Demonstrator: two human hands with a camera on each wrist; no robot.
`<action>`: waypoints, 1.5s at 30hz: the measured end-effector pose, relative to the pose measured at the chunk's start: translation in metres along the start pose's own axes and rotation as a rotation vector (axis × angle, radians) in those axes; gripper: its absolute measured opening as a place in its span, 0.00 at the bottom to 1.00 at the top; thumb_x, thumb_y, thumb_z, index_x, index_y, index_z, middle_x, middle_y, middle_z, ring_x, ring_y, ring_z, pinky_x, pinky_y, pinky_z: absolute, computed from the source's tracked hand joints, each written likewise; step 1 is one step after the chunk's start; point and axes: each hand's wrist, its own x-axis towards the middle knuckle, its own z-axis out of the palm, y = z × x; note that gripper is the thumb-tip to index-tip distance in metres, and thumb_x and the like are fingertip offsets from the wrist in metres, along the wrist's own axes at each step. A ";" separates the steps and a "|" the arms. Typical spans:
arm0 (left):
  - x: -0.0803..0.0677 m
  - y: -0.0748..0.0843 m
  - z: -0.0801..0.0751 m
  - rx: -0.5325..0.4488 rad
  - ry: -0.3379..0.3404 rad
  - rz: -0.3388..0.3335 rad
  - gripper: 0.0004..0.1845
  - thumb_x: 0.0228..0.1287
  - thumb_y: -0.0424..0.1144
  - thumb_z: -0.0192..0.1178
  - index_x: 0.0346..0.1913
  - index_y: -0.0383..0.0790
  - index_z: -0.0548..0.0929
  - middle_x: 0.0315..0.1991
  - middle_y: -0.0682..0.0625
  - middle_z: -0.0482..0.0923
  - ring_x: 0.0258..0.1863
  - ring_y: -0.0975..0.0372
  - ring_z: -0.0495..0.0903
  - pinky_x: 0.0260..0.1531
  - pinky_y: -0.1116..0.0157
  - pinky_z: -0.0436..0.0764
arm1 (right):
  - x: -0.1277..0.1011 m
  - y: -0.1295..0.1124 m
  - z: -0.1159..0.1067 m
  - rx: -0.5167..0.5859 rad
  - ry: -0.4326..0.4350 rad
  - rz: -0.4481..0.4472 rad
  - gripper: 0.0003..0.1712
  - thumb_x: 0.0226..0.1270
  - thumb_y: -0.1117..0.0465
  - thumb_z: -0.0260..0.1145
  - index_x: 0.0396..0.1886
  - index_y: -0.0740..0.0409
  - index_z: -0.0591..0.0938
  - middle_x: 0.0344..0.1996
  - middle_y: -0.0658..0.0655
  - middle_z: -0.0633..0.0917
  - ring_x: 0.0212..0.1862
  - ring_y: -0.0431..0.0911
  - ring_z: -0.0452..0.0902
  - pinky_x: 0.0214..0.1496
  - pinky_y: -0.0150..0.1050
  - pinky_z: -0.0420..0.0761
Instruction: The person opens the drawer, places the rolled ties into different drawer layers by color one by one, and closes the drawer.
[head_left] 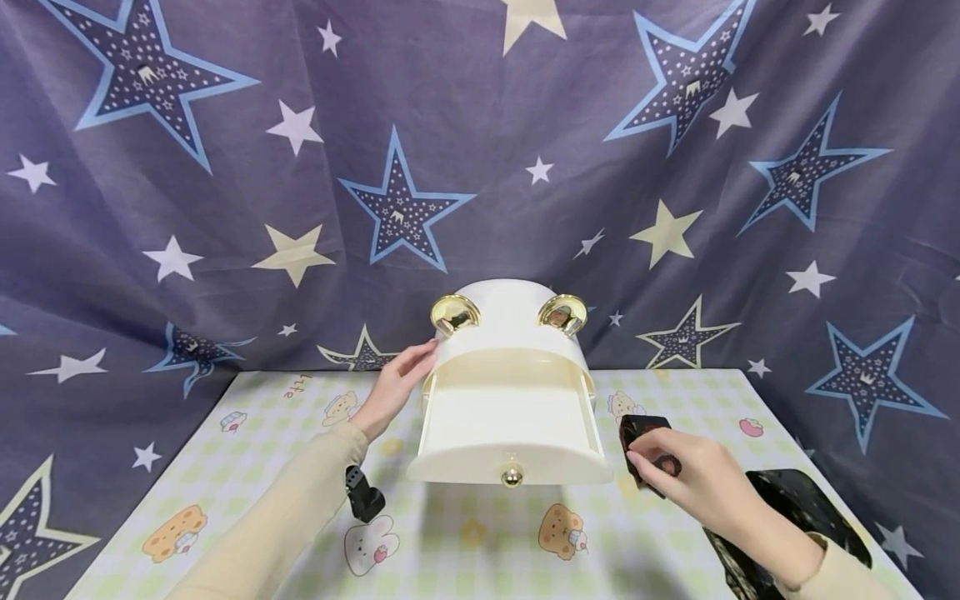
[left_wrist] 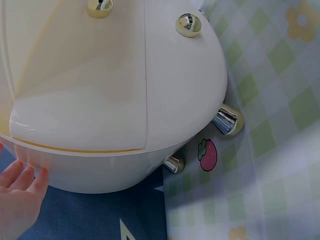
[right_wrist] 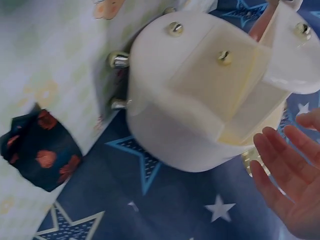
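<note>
A white rounded storage box (head_left: 510,308) with gold trim stands at the middle of the table. Its upper drawer (head_left: 510,417) is pulled out toward me, a gold knob (head_left: 512,476) on its front; the inside looks bare. My left hand (head_left: 396,387) touches the box's left side with its fingers extended, also seen in the left wrist view. To the right, my right hand (head_left: 701,475) hovers with loosely bent fingers, overlapping a small dark pouch (head_left: 636,427) with red flowers in the head view. In the right wrist view that hand's fingers are spread, apart from the pouch (right_wrist: 42,152).
A black bag (head_left: 813,508) lies at the table's right edge, partly behind my right forearm. A checked cloth with cartoon prints (head_left: 472,533) covers the table. Behind it hangs a dark curtain (head_left: 487,100) with stars.
</note>
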 end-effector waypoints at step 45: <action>0.000 -0.002 0.000 -0.013 0.004 0.006 0.21 0.64 0.40 0.51 0.58 0.34 0.69 0.62 0.45 0.62 0.61 0.56 0.61 0.62 0.64 0.59 | -0.006 0.108 0.032 0.066 -0.381 0.487 0.08 0.56 0.64 0.62 0.34 0.63 0.80 0.29 0.55 0.81 0.28 0.44 0.76 0.30 0.40 0.77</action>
